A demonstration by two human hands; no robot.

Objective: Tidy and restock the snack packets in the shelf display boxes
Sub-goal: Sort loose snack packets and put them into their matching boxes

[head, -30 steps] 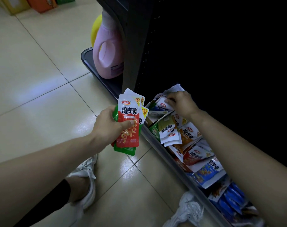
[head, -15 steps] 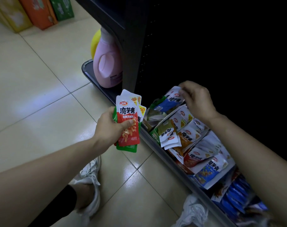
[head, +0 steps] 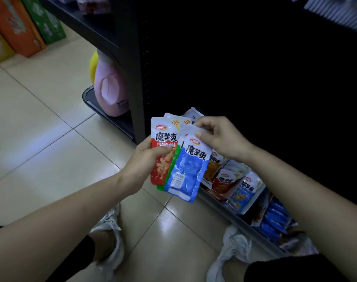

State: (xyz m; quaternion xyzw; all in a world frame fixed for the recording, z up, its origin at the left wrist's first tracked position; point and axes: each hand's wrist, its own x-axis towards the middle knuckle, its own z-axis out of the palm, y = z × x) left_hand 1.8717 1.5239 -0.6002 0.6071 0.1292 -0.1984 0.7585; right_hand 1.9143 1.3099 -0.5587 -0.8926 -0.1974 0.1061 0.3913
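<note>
My left hand (head: 142, 159) grips a fan of snack packets, with a red packet (head: 162, 151) in front and a green one and yellow-cornered ones behind it. My right hand (head: 218, 137) pinches the top of a blue packet (head: 188, 169) that lies against the fan's right side. Below and to the right, more packets (head: 230, 180) in orange, red and blue lie jumbled on the dark bottom shelf (head: 220, 206). Further right on that shelf sit dark blue packets (head: 275, 216). The shelf's interior is too dark to make out any display boxes.
A pink detergent bottle (head: 110, 90) stands on the shelf base at the left of a black upright (head: 136, 78). Orange, green and yellow cartons (head: 21, 27) stand on the tiled floor (head: 41, 119) at the top left. My two white shoes (head: 110, 231) are below.
My right hand has left the pile on the shelf, lifting a blue packet out and bringing it left to the fan in my left hand. The view has tilted up.
</note>
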